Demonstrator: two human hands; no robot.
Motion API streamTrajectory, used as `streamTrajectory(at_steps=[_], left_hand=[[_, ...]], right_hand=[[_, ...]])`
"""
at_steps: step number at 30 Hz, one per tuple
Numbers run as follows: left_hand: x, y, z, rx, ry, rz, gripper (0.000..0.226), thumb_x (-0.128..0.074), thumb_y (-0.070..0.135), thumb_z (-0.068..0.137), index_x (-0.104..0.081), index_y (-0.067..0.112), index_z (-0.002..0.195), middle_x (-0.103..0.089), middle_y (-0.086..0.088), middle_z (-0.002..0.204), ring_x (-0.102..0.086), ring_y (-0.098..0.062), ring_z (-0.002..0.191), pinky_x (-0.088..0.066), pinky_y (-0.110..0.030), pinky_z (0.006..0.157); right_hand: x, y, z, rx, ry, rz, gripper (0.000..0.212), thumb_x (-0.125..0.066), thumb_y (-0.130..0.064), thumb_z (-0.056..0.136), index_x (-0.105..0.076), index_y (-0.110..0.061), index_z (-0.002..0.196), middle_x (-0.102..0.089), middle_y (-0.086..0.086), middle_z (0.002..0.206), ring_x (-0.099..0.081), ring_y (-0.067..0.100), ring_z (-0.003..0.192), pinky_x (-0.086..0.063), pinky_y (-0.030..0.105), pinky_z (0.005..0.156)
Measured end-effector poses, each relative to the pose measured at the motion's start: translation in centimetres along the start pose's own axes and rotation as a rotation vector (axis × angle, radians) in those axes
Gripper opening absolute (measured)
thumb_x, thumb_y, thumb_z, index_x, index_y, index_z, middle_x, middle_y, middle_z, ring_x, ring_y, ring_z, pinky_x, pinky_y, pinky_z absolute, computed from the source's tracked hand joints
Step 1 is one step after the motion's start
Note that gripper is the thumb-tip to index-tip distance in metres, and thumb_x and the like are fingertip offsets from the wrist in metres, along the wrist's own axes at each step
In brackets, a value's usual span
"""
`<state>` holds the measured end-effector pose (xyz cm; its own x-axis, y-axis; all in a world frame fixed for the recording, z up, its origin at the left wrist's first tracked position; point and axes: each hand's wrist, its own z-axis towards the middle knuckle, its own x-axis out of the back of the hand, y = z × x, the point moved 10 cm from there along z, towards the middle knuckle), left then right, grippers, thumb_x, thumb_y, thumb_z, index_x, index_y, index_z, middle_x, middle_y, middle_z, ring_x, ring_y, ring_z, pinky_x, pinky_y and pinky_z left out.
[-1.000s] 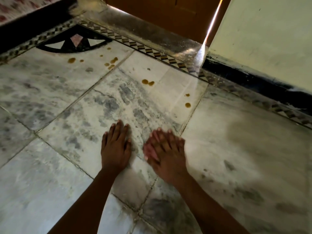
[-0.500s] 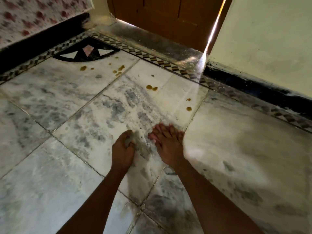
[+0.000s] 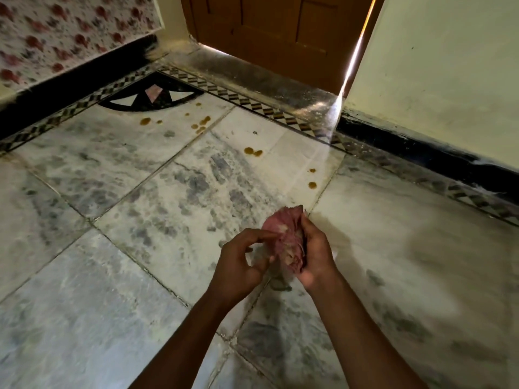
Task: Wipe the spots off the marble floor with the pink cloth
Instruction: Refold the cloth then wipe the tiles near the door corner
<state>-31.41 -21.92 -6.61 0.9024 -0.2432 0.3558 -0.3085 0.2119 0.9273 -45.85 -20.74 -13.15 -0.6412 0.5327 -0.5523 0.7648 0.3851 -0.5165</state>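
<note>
A crumpled pink cloth [image 3: 283, 240] is held above the marble floor [image 3: 140, 206], bunched in my right hand [image 3: 316, 254]. My left hand [image 3: 241, 262] is beside it, fingertips pinching the cloth's left edge. Brown spots lie on the floor further off: a pair [image 3: 252, 151] straight ahead, two small ones [image 3: 312, 178] to the right near a tile joint, and a cluster [image 3: 200, 124] plus one larger spot [image 3: 145, 121] near the black corner inlay.
A wooden door [image 3: 280, 32] stands ahead behind a dark threshold [image 3: 252, 77]. A cream wall with black skirting [image 3: 421, 153] runs along the right. A floral-patterned surface [image 3: 70, 32] and black skirting line the left. A patterned border strip [image 3: 252, 103] edges the floor.
Both hands were pressed flat on the floor, the cloth under the right one. They have lifted off the floor, and the cloth is now bunched up between them.
</note>
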Motion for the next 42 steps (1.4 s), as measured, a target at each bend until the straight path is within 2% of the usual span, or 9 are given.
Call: streamTrajectory(at_steps=[5, 10, 16, 23, 29, 32, 35, 38, 42], left_hand=[[-1.7, 2.2, 0.8, -0.118, -0.094, 0.142, 0.057, -0.085, 0.007, 0.077, -0.072, 0.025, 0.129, -0.068, 0.008, 0.131, -0.063, -0.012, 0.127, -0.051, -0.029, 0.106], [-1.9, 4.0, 0.9, -0.101, -0.028, 0.066, 0.043, -0.087, 0.005, 0.079, -0.070, 0.030, 0.110, -0.074, 0.010, 0.120, -0.068, -0.008, 0.116, -0.046, -0.012, 0.097], [-2.3, 4.9, 1.4, -0.139, -0.011, 0.068, 0.016, -0.084, 0.011, 0.088, -0.078, 0.022, 0.098, -0.077, 0.009, 0.113, -0.072, -0.011, 0.105, -0.052, -0.017, 0.091], [-2.4, 5.8, 0.7, -0.267, 0.055, 0.181, 0.011, -0.080, 0.018, 0.091, -0.083, 0.020, 0.102, -0.071, 0.007, 0.123, -0.068, -0.010, 0.118, -0.055, -0.026, 0.098], [-2.4, 5.9, 0.8, -0.291, 0.040, 0.217, 0.012, -0.076, 0.012, 0.096, -0.082, 0.017, 0.105, -0.072, 0.006, 0.118, -0.069, -0.011, 0.112, -0.059, -0.034, 0.092], [-2.1, 6.0, 1.2, -0.225, 0.028, 0.194, 0.008, -0.068, 0.012, 0.101, -0.075, 0.017, 0.102, -0.074, 0.008, 0.110, -0.071, -0.009, 0.100, -0.058, -0.035, 0.087], [-0.8, 5.4, 1.7, -0.075, 0.096, 0.088, 0.008, -0.063, 0.012, 0.105, -0.070, 0.013, 0.101, -0.077, 0.009, 0.097, -0.075, -0.005, 0.090, -0.059, -0.025, 0.080], [0.8, 5.9, 2.1, 0.012, 0.193, 0.061, 0.006, -0.058, 0.009, 0.107, -0.062, 0.008, 0.103, -0.072, 0.013, 0.074, -0.067, 0.006, 0.063, -0.043, -0.007, 0.059], [2.8, 9.3, 2.9, -0.061, 0.275, 0.020, 0.003, -0.051, 0.012, 0.110, -0.050, 0.013, 0.107, -0.064, 0.009, 0.060, -0.055, -0.005, 0.048, -0.038, -0.017, 0.048]], right_hand=[[-1.3, -1.7, -1.1, -0.034, -0.080, 0.106, 0.042, -0.048, -0.044, 0.111, -0.073, -0.010, 0.113, -0.072, 0.014, 0.108, -0.070, 0.030, 0.099, -0.044, 0.051, 0.112], [-1.1, -3.8, -1.4, 0.008, -0.102, 0.087, 0.040, -0.049, -0.038, 0.111, -0.073, -0.009, 0.125, -0.078, 0.016, 0.113, -0.075, 0.033, 0.100, -0.049, 0.057, 0.108], [0.0, -4.6, -1.7, 0.040, -0.060, 0.051, 0.043, -0.052, -0.037, 0.110, -0.072, -0.005, 0.130, -0.080, 0.016, 0.108, -0.077, 0.033, 0.100, -0.052, 0.058, 0.113], [-0.1, -4.7, -1.8, 0.030, -0.089, 0.018, 0.045, -0.046, -0.042, 0.113, -0.075, -0.007, 0.111, -0.081, 0.015, 0.097, -0.081, 0.029, 0.079, -0.065, 0.037, 0.066], [-1.0, -4.4, -2.2, 0.023, -0.131, 0.023, 0.043, -0.058, -0.047, 0.098, -0.073, -0.010, 0.114, -0.079, 0.014, 0.102, -0.073, 0.032, 0.089, -0.051, 0.041, 0.080], [-1.3, -4.1, -2.2, 0.008, -0.175, 0.099, 0.053, -0.059, -0.048, 0.098, -0.067, -0.009, 0.133, -0.074, 0.021, 0.123, -0.071, 0.040, 0.104, -0.047, 0.063, 0.111], [-1.4, -3.5, -2.6, -0.045, -0.240, 0.182, 0.077, -0.067, -0.049, 0.090, -0.056, -0.005, 0.151, -0.063, 0.028, 0.149, -0.067, 0.050, 0.128, -0.045, 0.078, 0.108], [-1.2, -3.2, -3.3, -0.047, -0.323, 0.275, 0.090, -0.083, -0.046, 0.086, -0.050, -0.005, 0.159, -0.055, 0.027, 0.158, -0.055, 0.052, 0.144, -0.036, 0.074, 0.121], [-1.1, -3.4, -4.2, -0.020, -0.498, 0.364, 0.098, -0.078, -0.064, 0.086, -0.048, -0.009, 0.161, -0.043, 0.025, 0.168, -0.043, 0.050, 0.154, -0.025, 0.070, 0.129]])
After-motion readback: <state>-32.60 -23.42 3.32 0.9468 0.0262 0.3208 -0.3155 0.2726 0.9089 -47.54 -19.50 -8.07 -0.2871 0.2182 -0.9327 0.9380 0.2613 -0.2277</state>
